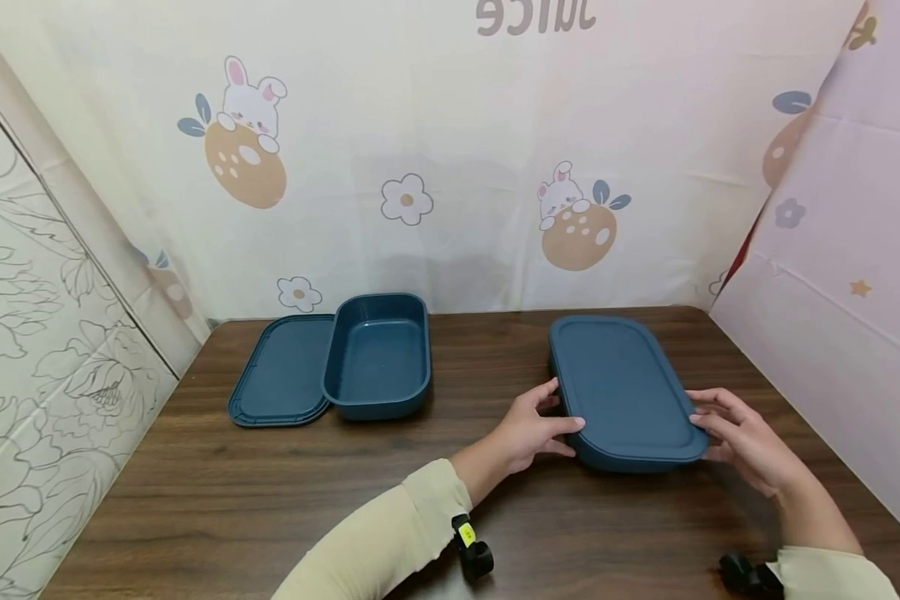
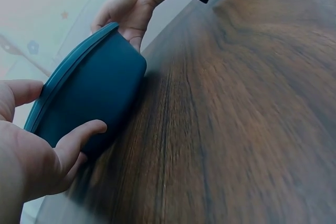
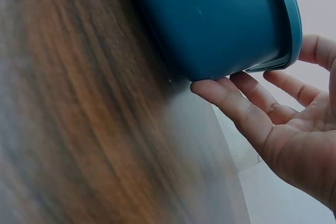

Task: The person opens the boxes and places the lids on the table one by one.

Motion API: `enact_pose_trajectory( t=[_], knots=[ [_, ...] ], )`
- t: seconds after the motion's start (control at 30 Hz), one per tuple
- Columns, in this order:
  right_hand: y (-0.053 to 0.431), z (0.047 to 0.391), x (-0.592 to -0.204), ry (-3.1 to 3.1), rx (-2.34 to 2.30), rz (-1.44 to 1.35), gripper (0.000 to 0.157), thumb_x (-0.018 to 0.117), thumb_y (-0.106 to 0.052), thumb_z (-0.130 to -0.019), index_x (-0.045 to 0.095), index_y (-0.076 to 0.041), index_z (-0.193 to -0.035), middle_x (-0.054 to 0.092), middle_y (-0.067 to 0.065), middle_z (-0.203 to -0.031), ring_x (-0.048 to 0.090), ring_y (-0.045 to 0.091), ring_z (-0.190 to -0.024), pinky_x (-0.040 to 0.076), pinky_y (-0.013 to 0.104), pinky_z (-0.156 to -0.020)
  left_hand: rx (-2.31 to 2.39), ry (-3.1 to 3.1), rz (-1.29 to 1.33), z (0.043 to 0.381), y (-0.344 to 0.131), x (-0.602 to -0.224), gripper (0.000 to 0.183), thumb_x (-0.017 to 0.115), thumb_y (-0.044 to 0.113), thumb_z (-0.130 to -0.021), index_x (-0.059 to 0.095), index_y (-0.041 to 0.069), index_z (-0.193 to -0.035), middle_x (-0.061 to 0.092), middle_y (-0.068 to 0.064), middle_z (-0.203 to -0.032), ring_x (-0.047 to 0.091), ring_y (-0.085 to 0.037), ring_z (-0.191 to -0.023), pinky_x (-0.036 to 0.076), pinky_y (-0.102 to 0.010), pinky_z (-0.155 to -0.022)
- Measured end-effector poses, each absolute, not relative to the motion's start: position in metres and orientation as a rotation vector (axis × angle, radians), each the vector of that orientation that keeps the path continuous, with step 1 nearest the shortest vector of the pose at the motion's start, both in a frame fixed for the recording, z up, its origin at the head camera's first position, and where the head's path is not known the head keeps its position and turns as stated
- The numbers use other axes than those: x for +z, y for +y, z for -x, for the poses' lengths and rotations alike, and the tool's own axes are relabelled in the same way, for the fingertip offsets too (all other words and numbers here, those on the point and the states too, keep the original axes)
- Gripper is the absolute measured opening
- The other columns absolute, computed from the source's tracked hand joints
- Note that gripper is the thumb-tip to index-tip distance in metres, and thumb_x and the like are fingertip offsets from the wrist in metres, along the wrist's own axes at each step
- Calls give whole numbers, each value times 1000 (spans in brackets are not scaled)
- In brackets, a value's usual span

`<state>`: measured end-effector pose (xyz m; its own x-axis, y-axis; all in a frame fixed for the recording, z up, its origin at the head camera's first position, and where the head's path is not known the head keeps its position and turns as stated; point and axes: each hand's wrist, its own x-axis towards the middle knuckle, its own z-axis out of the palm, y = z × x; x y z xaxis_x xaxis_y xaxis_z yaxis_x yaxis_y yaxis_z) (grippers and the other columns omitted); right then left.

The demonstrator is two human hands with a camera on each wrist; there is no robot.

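Looks homelike — bunny-print cloth backdrop [image 1: 465,125], floral panel [image 1: 52,350], wood-grain tabletop [image 1: 270,483].

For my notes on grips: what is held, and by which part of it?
The lidded blue container: left hand and right hand hold its opposite long sides.

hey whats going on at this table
A person has both hands on a lidded blue food container toward the right of the wood-grain table. The left hand holds its left side and the right hand its right side, near the front corners. Its lid is on. Toward the left, an open blue food container stands with nothing in it, and a loose blue lid lies against its left side; neither is being touched.
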<state>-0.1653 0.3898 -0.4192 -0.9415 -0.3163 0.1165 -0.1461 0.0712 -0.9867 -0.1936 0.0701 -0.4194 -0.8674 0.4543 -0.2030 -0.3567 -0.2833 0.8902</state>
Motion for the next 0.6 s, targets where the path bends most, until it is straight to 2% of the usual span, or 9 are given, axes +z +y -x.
enact_pose_trajectory(
  t=[0.6],
  knots=[
    [366,161,-413,2239,-1947,450,29,43,-1,-102,47,-9,-129,57,0,-110,65,14,-88,59,40,-68,2205,1408,-196,187,43,-426,73,66,-11,-86,38,10,-150,49,-15,-131,66,-28,-95,55,-53,-76]
  ],
)
